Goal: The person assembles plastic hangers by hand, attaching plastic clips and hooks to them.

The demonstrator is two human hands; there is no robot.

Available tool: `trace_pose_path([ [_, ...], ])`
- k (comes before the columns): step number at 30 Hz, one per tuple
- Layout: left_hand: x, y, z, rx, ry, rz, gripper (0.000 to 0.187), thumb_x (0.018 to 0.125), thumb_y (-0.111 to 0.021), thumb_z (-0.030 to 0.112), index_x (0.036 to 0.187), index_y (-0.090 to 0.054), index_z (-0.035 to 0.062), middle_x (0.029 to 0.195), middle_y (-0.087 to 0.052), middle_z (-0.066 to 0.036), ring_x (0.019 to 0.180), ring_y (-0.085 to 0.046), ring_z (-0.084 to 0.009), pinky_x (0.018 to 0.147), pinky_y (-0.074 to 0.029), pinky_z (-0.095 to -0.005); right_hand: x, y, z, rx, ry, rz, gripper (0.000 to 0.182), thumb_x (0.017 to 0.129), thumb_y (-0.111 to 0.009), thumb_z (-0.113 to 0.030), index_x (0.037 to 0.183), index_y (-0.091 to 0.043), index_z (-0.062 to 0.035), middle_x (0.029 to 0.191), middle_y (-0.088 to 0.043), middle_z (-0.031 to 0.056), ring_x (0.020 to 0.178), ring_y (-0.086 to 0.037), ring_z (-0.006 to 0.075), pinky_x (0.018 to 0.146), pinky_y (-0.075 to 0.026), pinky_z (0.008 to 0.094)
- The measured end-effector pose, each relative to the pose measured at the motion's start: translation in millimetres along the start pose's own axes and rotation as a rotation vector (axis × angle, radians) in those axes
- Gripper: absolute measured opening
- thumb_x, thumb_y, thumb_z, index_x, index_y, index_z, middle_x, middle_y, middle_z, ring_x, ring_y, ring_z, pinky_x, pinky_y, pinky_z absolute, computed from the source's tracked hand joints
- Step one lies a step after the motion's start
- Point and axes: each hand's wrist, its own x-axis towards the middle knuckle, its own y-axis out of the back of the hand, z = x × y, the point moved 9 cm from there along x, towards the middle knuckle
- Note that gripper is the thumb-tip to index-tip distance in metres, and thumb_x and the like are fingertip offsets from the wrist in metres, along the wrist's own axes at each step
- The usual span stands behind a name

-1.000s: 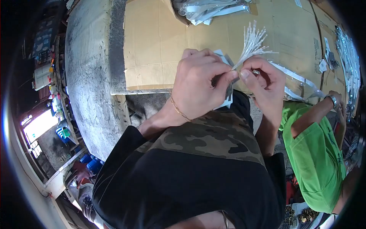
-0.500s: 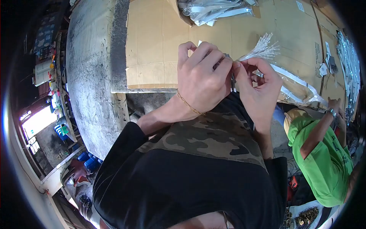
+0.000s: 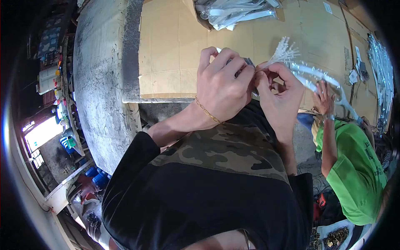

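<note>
My left hand (image 3: pixel 225 79), with a thin chain bracelet at the wrist, is closed in front of my body. Between its fingers show the edges of a dark grey flat piece (image 3: pixel 250 62) and a bit of white; most of what it grips is hidden. My right hand (image 3: pixel 281 89) touches it and pinches a bundle of white strings (image 3: pixel 285 52) between thumb and forefinger. The loose string ends fan out up and to the right, above the cardboard (image 3: pixel 166 54).
Clear plastic bags with white strips (image 3: pixel 239 12) lie at the cardboard's far edge. At right, a person in a green shirt (image 3: pixel 354 175) handles a plastic-wrapped white strip (image 3: pixel 318 75). More wrapped strips (image 3: pixel 380 79) lie far right. A worn grey table surface (image 3: pixel 100 83) is at left.
The other person's hand has reached forward onto the plastic-wrapped strip, which has shifted up and left. My hands stay together, and the string bundle now points more upward.
</note>
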Motion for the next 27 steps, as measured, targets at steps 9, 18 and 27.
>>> trace_pose_path([
  [9, 0.6, -0.7, 0.2, -0.079, 0.035, -0.012, 0.016, 0.06, -0.069, 0.002, 0.075, -0.064, 0.0064, 0.079, -0.062, -0.002, 0.082, -0.058, -0.0218, 0.075, -0.04, -0.0374, -4.0, 3.9, 6.5, 0.07, 0.034, 0.079, 0.005, 0.08, -0.064, -0.001, 0.083, -0.061, 0.003, 0.074, -0.06, 0.0018, 0.06, -0.048, 0.0039, 0.051, -0.038, 0.0178],
  [18, 26.7, 7.4, -9.2, -0.724, 0.074, -0.089, 0.018, 0.073, -0.07, 0.003, 0.09, -0.067, -0.0005, 0.096, -0.064, -0.01, 0.099, -0.059, -0.0254, 0.088, -0.044, -0.0362, 14.5, 16.3, -43.3, 0.024, 0.105, -0.256, 0.003, 0.083, -0.06, 0.001, 0.084, -0.059, 0.0031, 0.075, -0.06, 0.0, 0.063, -0.051, 0.0016, 0.055, -0.038, 0.0166],
  [27, 23.3, -2.6, -12.1, -0.957, 0.239, -0.111, 0.012, 0.079, -0.065, 0.0, 0.091, -0.067, -0.0026, 0.097, -0.063, -0.011, 0.094, -0.059, -0.0183, 0.08, -0.046, -0.0279, 16.1, 22.9, -52.8, 0.14, 0.164, -0.199, 0.004, 0.082, -0.058, 0.003, 0.086, -0.06, 0.0048, 0.084, -0.059, 0.0019, 0.067, -0.05, 0.0043, 0.057, -0.038, 0.0166],
])
